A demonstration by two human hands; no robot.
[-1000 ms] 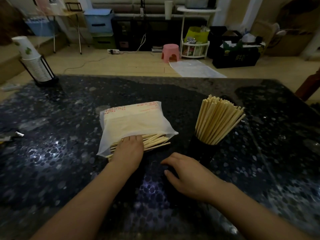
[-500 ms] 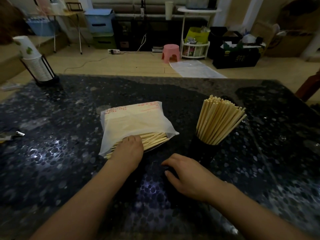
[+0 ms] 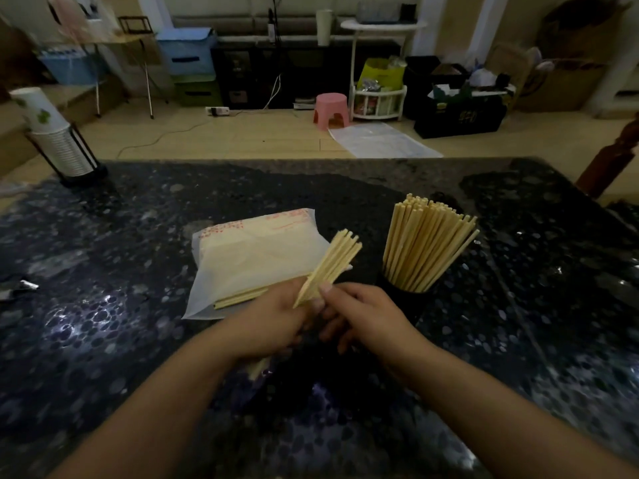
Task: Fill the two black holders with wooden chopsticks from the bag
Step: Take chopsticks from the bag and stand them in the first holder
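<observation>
Wooden sticks in hand: our left hand (image 3: 273, 319) is wrapped round a small bundle of chopsticks (image 3: 332, 264), tips fanned up and away, butt ends poking out below the wrist. Our right hand (image 3: 363, 312) sits against the bundle low down, thumb on the sticks, other fingers loosely curled beneath; we read it as steadying rather than carrying.

Risk one: the fan. Tips are splayed, not squared, so we judge a stick could slide out of the fist and hit the dark stone table (image 3: 103, 340), or the spread could jam at a holder mouth.

Just beyond the hands lies the translucent bag (image 3: 256, 257), mouth toward us, with more chopsticks (image 3: 242, 298) showing at its opening. Loose plastic, nothing pinning it; a drag on the next grab could scatter those.

Right of the bag stands one black holder (image 3: 408, 292), packed, its sticks (image 3: 428, 243) leaning out to the right. Risk two: forcing our bundle in there likely tips it or spills the leaners. We see no second holder; the hands may hide it, so we cannot tell where this bundle should go.

Far left, a cup stack in a rack (image 3: 58, 140), well apart, no concern.
</observation>
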